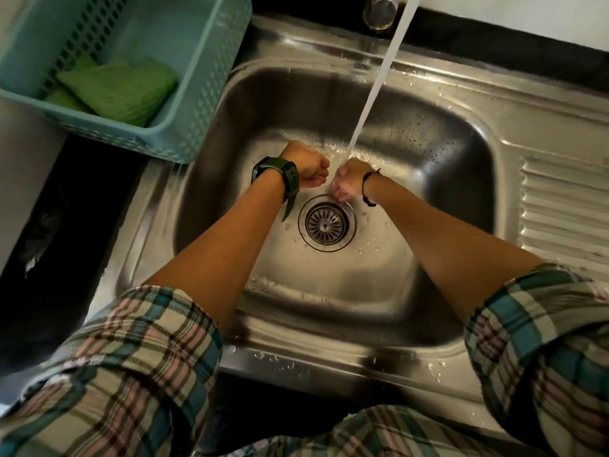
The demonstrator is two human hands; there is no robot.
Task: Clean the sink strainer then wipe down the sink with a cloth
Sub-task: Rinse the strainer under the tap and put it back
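Note:
Both my hands hang down inside the steel sink (454,153), just above the drain. The round metal strainer (327,222) sits in the drain hole, below and between the hands. Water (372,94) runs from the tap in a white stream onto my right hand (350,181), whose wet fingers curl loosely downward with nothing in them. A short gap to the left, my left hand (306,168) with a dark green watch on the wrist is also loosely curled and holds nothing. A folded green cloth (118,89) lies in the teal basket (204,94) at upper left.
The tap spout (380,11) is at the top centre behind the basin. A ribbed draining board (560,209) lies to the right of the basin. A black counter runs along the left and back. Water drops dot the sink rim.

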